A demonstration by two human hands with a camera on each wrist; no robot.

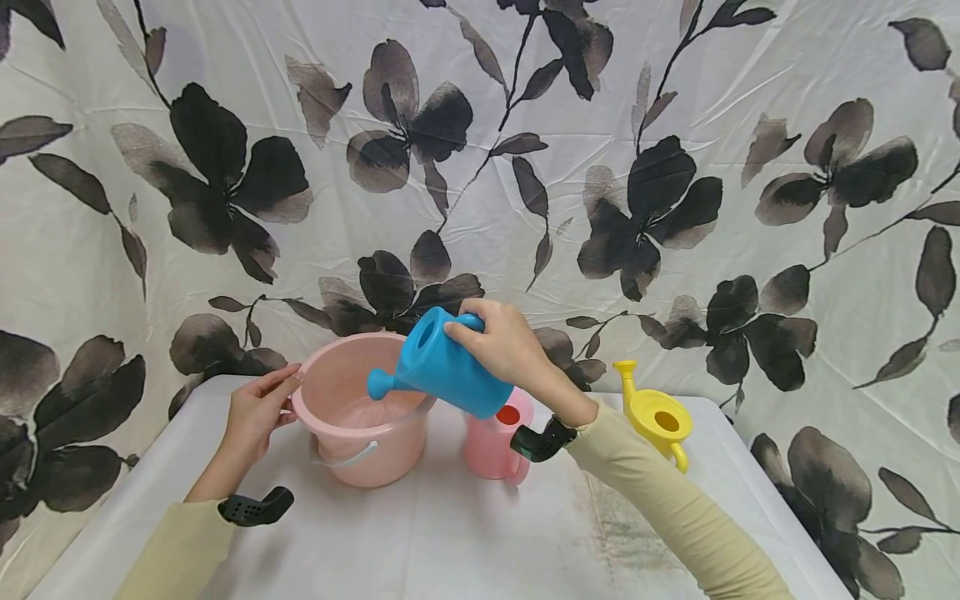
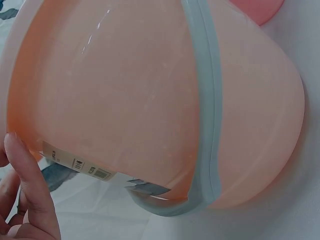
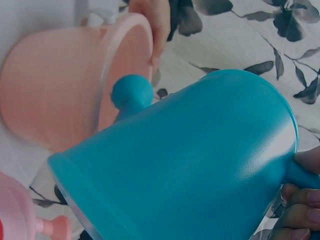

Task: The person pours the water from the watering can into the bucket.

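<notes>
A blue watering can [image 1: 448, 367] hangs tilted over the pink bucket [image 1: 375, 454], its spout head pointing down toward the bucket's opening. My right hand [image 1: 504, 337] grips the can by its handle; the right wrist view shows fingers curled round that handle [image 3: 300, 175]. At the bucket's left side, my left hand [image 1: 258, 408] holds the rim, with the thumb [image 2: 30, 170] against it in the left wrist view. The bucket's grey handle [image 2: 207, 100] hangs down along its side. Whether water is flowing, I cannot tell.
A pink watering can [image 1: 491, 446] stands right of the bucket, partly beneath the blue one. Farther right is a yellow watering can [image 1: 660, 421]. All stand on a white-covered table [image 1: 450, 542], with a floral cloth [image 1: 525, 208] hanging behind.
</notes>
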